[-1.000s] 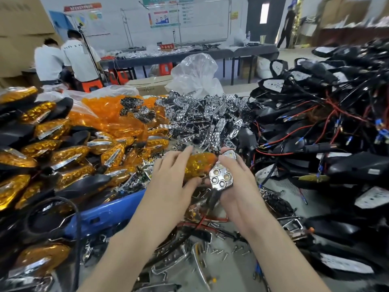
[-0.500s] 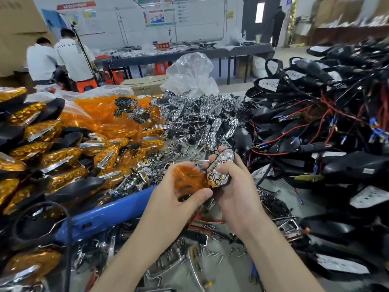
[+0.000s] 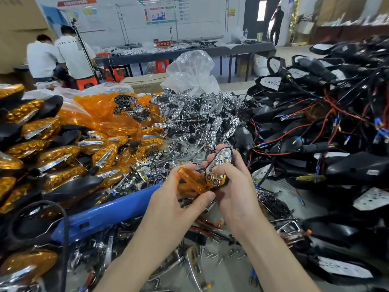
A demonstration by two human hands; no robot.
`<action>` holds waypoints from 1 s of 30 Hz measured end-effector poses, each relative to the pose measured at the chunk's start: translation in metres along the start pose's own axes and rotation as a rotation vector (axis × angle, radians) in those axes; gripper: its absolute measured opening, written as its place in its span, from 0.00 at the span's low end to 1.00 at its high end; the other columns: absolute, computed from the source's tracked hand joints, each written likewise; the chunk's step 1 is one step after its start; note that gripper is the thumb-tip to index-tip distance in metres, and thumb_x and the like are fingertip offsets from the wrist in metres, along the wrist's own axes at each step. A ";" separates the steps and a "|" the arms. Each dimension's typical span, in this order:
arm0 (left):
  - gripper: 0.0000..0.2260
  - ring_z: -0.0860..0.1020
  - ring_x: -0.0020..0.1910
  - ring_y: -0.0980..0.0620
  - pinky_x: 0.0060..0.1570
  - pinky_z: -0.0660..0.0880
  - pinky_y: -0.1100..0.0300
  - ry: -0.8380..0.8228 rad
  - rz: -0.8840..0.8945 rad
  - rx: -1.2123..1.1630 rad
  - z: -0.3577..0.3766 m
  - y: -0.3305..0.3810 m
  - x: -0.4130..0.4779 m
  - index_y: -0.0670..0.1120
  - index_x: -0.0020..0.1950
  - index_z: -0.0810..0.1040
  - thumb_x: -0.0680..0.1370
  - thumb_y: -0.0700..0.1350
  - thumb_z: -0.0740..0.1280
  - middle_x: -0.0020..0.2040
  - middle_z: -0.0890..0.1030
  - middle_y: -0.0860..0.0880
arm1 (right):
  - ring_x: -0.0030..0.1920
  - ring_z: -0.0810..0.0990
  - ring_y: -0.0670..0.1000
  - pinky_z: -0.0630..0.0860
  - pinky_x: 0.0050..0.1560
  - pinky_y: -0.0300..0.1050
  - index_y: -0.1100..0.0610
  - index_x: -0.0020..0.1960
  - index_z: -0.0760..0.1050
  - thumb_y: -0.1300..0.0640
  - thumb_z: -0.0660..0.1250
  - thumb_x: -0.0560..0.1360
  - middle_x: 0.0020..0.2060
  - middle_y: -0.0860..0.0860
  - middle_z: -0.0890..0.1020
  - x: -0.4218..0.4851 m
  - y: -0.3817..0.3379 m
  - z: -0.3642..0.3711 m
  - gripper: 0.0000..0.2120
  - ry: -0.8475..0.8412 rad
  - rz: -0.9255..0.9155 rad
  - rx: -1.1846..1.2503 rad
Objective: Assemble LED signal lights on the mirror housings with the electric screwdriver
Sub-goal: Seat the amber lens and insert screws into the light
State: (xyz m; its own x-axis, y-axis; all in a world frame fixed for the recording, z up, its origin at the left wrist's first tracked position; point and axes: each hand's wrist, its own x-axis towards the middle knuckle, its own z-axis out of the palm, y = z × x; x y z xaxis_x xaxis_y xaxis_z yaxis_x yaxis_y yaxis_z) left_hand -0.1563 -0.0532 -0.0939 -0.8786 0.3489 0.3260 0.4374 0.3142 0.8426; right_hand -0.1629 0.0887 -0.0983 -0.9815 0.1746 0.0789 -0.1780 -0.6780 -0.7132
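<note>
My left hand [image 3: 179, 199] pinches a clear amber lens cover [image 3: 190, 182] between thumb and fingers. Its edge meets the lower end of a chrome LED reflector [image 3: 219, 167], a leaf-shaped piece with several round cups. My right hand [image 3: 233, 186] grips that reflector, fingers curled round its black backing, tilted upright above the cluttered bench. No electric screwdriver can be made out. A pile of loose chrome reflectors [image 3: 202, 114] lies just behind my hands.
Assembled amber signal lights [image 3: 54, 152] fill the left. Black mirror housings with red and black wires [image 3: 315, 127] are heaped on the right. A blue bin edge [image 3: 109, 211] runs under my left forearm. Loose screws [image 3: 219, 256] lie near the front. Two people sit far left.
The amber lens has turned from flat to edge-on and now meets the reflector's lower end. My right hand has tilted the reflector more upright. Both hands drew slightly nearer.
</note>
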 end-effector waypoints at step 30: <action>0.22 0.81 0.50 0.68 0.46 0.73 0.77 0.012 0.036 0.076 0.004 0.004 0.004 0.80 0.57 0.66 0.72 0.59 0.71 0.50 0.82 0.68 | 0.49 0.82 0.52 0.79 0.53 0.57 0.48 0.49 0.83 0.62 0.66 0.70 0.46 0.53 0.84 -0.002 -0.002 -0.001 0.14 -0.047 -0.027 -0.030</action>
State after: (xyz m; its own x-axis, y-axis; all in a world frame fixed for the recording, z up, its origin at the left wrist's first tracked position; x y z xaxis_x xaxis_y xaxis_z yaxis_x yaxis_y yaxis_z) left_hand -0.1571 -0.0472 -0.0908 -0.8641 0.3505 0.3613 0.4817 0.3676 0.7955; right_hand -0.1602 0.0901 -0.0973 -0.9788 0.1584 0.1302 -0.2027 -0.6519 -0.7307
